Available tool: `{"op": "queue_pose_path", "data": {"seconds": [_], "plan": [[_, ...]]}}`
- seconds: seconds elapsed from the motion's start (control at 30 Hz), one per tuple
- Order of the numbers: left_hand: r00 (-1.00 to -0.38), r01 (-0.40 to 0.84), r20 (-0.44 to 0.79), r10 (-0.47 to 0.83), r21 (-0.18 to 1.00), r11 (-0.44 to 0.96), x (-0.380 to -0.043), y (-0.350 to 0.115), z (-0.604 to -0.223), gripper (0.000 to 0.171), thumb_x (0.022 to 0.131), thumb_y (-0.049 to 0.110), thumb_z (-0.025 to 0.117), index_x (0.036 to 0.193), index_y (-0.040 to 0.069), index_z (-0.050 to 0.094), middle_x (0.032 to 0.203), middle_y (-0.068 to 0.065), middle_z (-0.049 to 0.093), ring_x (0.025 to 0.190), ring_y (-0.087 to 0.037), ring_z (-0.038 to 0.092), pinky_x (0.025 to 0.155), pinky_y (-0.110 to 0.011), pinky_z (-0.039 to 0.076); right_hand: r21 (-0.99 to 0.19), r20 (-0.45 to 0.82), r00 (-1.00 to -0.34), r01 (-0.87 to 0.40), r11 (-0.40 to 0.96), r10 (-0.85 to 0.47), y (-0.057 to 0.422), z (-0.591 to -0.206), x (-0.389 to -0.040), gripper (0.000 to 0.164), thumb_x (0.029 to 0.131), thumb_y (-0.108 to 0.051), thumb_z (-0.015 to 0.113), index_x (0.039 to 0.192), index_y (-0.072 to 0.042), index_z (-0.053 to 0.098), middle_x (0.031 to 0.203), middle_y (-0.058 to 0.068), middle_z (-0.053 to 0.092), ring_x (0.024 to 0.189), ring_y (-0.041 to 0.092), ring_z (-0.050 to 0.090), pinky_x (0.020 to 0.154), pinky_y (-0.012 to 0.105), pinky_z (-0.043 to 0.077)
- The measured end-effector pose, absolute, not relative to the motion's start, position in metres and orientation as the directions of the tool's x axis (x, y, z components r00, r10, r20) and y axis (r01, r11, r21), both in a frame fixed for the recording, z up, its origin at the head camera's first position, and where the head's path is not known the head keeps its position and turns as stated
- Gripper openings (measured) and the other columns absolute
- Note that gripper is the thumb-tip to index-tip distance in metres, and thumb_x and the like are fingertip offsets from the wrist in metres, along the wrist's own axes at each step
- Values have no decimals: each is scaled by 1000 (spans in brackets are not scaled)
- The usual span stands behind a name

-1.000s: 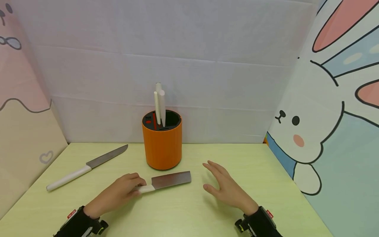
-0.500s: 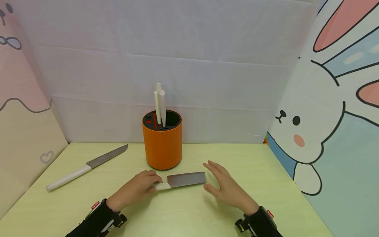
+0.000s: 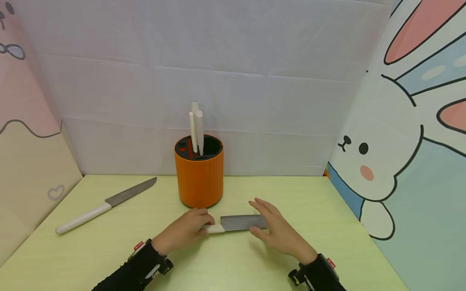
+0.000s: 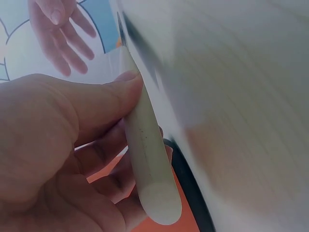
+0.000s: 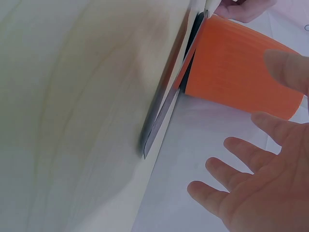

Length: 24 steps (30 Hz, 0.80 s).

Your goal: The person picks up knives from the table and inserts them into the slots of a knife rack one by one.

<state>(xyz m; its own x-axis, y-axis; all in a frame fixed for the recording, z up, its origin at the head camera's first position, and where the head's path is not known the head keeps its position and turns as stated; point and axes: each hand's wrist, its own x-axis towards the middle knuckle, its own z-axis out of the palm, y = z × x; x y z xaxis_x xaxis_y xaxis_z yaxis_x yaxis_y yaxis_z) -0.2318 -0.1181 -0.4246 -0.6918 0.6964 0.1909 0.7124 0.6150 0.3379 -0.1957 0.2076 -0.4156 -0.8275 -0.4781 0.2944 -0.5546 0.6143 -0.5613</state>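
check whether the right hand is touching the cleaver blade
Apart: the right wrist view shows a gap between the right hand and the cleaver blade, though they overlap in the head view.

The left hand [image 3: 185, 231] is just in front of the orange knife holder [image 3: 199, 185], thumb and bent fingers in a pinching grip. The right hand [image 3: 279, 234] is to the holder's front right, fingers extended and slightly apart.
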Motion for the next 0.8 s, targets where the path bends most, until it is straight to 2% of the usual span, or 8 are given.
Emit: {"op": "queue_pose_path", "data": {"seconds": [0.37,0.8], "plan": [[-683,723,192,704,316,615,-233,-102,-427,21,93,10,83,113,10,76,107,2,67,95,-13,57,88,-33,54,-575,274,-843,-529,625,-462,206,-415,-196,70,103,-22,73,163,-9,40,168,23,33,153,48,33,113,71,41],[-686,713,145,713,332,618,-234,-85,-428,21,93,12,84,112,10,77,101,3,66,92,-12,58,88,-31,55,-574,261,-843,-528,626,-471,205,-412,-195,67,105,-26,70,163,-9,41,167,24,34,152,48,34,113,70,41]]}}
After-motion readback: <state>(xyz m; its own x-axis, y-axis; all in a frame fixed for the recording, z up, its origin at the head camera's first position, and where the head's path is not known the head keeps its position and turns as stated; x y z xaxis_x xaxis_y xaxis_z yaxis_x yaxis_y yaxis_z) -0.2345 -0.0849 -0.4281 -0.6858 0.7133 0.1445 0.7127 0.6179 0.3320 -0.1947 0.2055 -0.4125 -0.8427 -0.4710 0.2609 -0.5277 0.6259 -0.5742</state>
